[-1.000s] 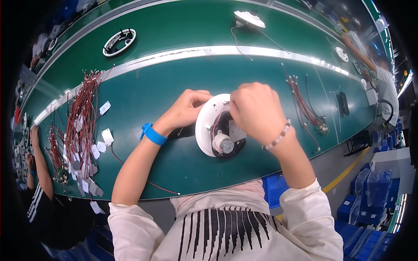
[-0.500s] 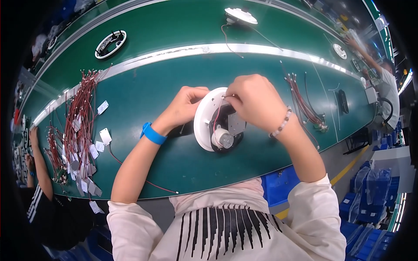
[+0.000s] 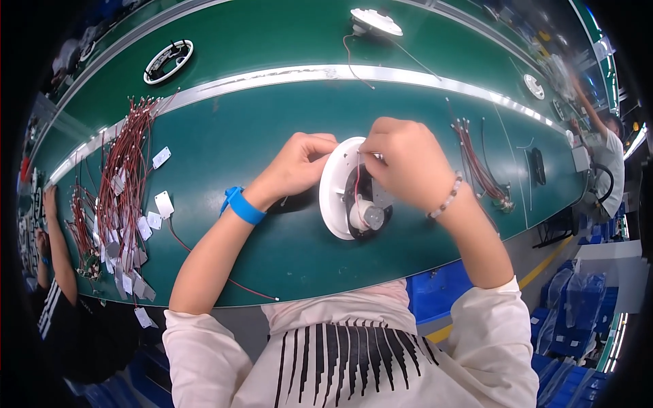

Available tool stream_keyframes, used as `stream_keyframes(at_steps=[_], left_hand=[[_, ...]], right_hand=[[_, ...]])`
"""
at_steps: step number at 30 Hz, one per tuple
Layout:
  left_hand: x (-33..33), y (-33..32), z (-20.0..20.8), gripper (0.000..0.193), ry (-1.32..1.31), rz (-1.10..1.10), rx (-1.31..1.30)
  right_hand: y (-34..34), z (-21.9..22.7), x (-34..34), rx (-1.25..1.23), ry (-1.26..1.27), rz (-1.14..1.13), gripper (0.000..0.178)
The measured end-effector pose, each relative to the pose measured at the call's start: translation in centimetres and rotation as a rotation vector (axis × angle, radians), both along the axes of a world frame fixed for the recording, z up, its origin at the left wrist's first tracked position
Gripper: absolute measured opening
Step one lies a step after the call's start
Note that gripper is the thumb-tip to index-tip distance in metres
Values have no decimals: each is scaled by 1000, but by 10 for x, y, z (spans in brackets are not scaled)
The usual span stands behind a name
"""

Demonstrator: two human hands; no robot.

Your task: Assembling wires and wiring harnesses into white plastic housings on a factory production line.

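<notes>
In the head view, our left hand grips a white round housing by its left edge at frame centre; our right hand pinches narrowly beside its top, on what we cannot tell.

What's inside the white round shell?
A motor, a metal plate, a black part and a red wire. The right hand covers part of the shell; anything behind that hand is hidden.

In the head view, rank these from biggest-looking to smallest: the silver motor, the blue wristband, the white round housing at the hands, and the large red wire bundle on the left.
1. Red wire bundle
2. White round housing
3. Silver motor and blue wristband: too alike to rank.
</notes>
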State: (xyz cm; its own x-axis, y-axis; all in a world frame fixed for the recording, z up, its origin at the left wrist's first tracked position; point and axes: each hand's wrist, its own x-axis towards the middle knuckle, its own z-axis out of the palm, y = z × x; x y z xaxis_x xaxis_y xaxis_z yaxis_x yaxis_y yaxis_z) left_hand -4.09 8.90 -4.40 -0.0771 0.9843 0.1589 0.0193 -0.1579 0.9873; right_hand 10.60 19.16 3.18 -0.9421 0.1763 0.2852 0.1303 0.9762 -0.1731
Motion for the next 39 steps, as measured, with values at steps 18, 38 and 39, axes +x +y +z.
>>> stream_keyframes(at_steps=[18, 38, 39], left_hand=[[-2, 3, 5, 14, 263, 81, 20], [-4, 4, 3, 14, 266, 152, 13], [-3, 5, 2, 14, 251, 153, 26]], right_hand=[[51, 6, -21, -1027, -526, -82, 19], [20, 6, -19, -39, -130, 73, 7], [23, 8, -19, -112, -132, 66, 7]])
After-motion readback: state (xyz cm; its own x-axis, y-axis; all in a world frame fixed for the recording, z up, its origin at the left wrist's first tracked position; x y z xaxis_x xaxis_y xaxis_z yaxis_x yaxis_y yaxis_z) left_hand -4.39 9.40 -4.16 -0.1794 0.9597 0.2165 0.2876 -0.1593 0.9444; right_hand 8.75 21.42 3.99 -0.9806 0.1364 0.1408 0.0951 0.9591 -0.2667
